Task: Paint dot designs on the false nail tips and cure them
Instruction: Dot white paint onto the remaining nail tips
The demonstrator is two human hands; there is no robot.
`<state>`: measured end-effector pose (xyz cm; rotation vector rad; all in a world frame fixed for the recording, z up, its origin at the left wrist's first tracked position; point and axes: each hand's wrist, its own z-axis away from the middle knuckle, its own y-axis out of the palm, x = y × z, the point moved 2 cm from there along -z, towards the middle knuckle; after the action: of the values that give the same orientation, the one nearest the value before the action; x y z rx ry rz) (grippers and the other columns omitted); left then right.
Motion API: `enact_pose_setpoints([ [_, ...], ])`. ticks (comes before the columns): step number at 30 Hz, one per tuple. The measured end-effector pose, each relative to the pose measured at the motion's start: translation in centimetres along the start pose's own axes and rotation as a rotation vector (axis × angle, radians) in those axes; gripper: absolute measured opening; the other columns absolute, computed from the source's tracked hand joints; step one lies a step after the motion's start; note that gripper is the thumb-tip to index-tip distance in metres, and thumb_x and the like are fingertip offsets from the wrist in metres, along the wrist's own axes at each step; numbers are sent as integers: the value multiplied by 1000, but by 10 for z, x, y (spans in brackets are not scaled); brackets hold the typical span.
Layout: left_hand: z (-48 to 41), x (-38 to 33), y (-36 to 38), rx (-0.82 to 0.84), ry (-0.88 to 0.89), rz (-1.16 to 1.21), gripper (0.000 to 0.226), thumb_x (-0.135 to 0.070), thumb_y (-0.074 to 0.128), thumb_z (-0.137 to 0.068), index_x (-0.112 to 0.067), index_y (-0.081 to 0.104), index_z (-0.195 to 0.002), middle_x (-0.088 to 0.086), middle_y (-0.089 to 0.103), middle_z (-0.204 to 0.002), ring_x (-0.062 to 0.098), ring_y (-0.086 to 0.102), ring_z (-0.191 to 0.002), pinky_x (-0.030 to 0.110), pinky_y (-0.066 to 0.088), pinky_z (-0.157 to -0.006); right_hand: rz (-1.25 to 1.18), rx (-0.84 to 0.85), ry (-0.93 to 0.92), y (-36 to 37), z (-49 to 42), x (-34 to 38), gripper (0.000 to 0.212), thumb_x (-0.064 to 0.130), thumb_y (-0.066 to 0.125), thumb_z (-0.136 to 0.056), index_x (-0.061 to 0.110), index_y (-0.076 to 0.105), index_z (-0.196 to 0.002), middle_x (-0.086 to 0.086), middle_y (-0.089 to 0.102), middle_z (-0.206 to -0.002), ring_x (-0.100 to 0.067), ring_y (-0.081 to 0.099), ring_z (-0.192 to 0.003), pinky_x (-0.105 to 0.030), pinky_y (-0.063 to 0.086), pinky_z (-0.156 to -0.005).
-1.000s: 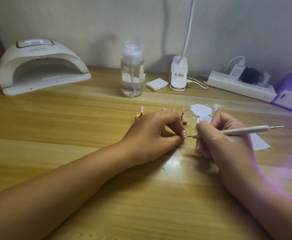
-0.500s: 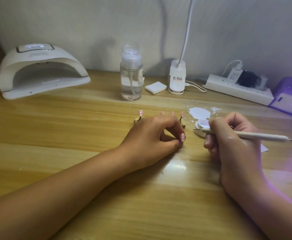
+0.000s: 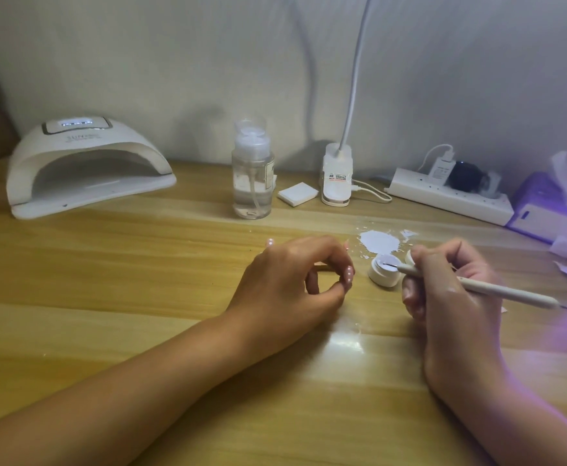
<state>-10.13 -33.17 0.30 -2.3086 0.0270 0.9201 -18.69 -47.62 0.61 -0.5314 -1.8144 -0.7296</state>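
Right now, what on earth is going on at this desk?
A person is decorating false nails. Their left hand pinches a small pink false nail tip that already carries white dots. Their right hand holds a slim white dotting pen, its fine tip dipped into a small round white paint jar on the wooden table. The white arched curing lamp stands at the far left.

Your left grip (image 3: 295,284) is covering whatever is carrying the pink tips (image 3: 270,242), leaving two peeking out behind it. The dots on the pinched tip (image 3: 350,274) are showing too small to judge. Your right grip (image 3: 450,297) is hiding part of the dotting pen (image 3: 504,290), whose rear point is blurring into purple glare. The lamp neck (image 3: 353,82) is running off the top edge, the tissue box (image 3: 544,210) off the right.
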Motion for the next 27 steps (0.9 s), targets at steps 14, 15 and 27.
enact_pose_setpoints([
  [14,-3,3,-7,-35,51,-167,9,-27,70,-76,-33,64,-78,-22,66,-83,-9,46,-66,26,35,-65,10,75,96,1,-2,-5,36,12,61,-95,20,43,-65,2,46,-43,-6,36,-38,-14,28,-36],
  [15,-2,3,-5,2,56,-177,8,-28,70,-76,-34,65,-78,-23,65,-82,-14,46,-66,25,34,-65,1,111,95,2,-1,-5,33,11,61,-95,19,43,-68,0,48,-44,-7,36,-38,-15,29,-37],
  [27,0,15,1,211,-23,-61,14,-25,77,-79,-37,70,-83,-30,61,-75,-16,50,-62,15,31,-58,233,112,121,4,3,-7,37,5,63,-83,15,40,-57,-13,53,-42,-10,42,-35,-17,32,-36],
])
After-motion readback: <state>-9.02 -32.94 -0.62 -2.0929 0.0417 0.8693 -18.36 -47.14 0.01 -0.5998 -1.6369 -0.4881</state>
